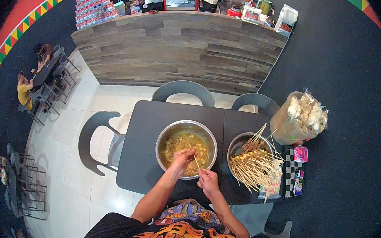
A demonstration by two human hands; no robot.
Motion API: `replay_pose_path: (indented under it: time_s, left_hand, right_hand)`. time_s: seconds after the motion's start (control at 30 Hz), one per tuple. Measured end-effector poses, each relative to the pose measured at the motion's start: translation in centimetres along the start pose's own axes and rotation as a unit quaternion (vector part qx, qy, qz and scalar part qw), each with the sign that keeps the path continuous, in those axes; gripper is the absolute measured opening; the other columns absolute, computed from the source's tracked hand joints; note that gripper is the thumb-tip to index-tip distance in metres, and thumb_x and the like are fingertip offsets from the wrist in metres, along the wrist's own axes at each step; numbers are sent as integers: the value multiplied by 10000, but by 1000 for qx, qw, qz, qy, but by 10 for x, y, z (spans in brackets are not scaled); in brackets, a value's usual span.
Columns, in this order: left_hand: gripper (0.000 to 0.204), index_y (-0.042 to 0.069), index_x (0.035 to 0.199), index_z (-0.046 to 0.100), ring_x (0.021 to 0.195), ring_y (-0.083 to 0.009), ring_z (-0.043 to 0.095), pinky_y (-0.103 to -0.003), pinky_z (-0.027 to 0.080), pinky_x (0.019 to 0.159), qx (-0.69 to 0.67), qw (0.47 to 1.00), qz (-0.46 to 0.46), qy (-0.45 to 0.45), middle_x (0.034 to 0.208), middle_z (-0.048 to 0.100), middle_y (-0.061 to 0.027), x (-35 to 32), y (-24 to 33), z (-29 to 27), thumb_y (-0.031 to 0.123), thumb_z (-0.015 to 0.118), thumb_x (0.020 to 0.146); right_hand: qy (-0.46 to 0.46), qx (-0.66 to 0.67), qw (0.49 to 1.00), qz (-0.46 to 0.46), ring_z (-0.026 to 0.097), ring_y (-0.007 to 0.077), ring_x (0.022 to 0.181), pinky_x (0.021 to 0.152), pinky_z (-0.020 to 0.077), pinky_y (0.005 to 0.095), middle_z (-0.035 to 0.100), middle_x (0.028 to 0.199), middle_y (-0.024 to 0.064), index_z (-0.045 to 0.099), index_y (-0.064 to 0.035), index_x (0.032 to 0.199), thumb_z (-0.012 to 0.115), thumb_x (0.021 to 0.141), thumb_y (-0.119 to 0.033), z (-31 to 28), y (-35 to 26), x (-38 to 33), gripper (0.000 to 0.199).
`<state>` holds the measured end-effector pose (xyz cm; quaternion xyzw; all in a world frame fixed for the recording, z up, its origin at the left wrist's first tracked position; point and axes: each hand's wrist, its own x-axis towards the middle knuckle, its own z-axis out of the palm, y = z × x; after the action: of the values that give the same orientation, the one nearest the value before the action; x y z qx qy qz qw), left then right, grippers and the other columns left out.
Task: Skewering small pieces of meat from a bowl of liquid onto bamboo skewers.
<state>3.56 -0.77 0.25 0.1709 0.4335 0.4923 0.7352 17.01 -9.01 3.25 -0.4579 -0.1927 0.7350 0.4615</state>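
Observation:
A thin wooden skewer (pixel 196 161) slants between my two hands over a large metal bowl (pixel 159 144). My right hand (pixel 208 181) is closed around its lower end at the bowl's near right rim. At its upper end, inside the bowl's outline, the fingers of my left hand (pixel 184 158) are pinched together; any food between them is hidden. Yellowish marinade with small chunks of food (pixel 181 141) fills the bowl's bottom. To the right, a second metal bowl (pixel 233 146) holds a heap of loaded skewers (pixel 252 167), their bare stick ends pointing toward me and to the right.
Both bowls stand on a dark table (pixel 142 128). A large clear tub with bagged pale food (pixel 290 123) stands at its far right corner, near a checkered box (pixel 291 166) and a pink packet (pixel 300 154). Chairs (pixel 93 140) surround the table; a wood-panelled counter (pixel 178 50) lies beyond.

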Motion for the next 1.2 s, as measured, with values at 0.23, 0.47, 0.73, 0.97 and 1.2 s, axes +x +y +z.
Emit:
replay_pose_path:
  time_s: [0.23,0.47,0.73,0.97,1.2]
  left_hand:
    - [120,-11,859,594,650,-142,555,-256,467,588,62,995,8,72,761,609,-71,24,14,-36,84,619,789]
    - [152,-18,809,669,600,-124,588,-252,453,545,405,902,48,145,693,647,-95,27,-11,-63,101,639,719]
    - [229,28,862,674,665,-187,637,-288,491,645,582,800,73,123,748,657,-141,17,-21,-54,166,641,683]
    - [221,39,821,685,691,-204,641,-307,489,654,578,793,43,188,743,652,-151,18,-31,-56,209,662,682]
    - [230,36,810,683,692,-204,642,-310,488,656,594,770,31,232,745,652,-150,10,-35,-32,224,659,680]
  right_hand:
    - [-4,-102,994,49,259,36,366,355,192,204,313,463,-63,565,-6,756,510,866,-168,-18,-16,-8,203]
    - [177,-258,922,-228,400,42,449,388,284,184,479,567,-29,634,-26,834,504,857,-137,-95,-86,-12,173]
    - [408,-546,677,-277,595,228,618,596,458,308,621,700,147,648,3,820,613,726,-113,-250,-222,-52,153]
    - [397,-679,617,-32,626,309,754,714,492,385,635,766,178,692,-98,754,626,643,-206,-407,-219,14,168]
    - [401,-606,667,-163,624,295,767,691,482,371,633,794,188,658,-48,910,593,666,-114,-434,-227,66,261]
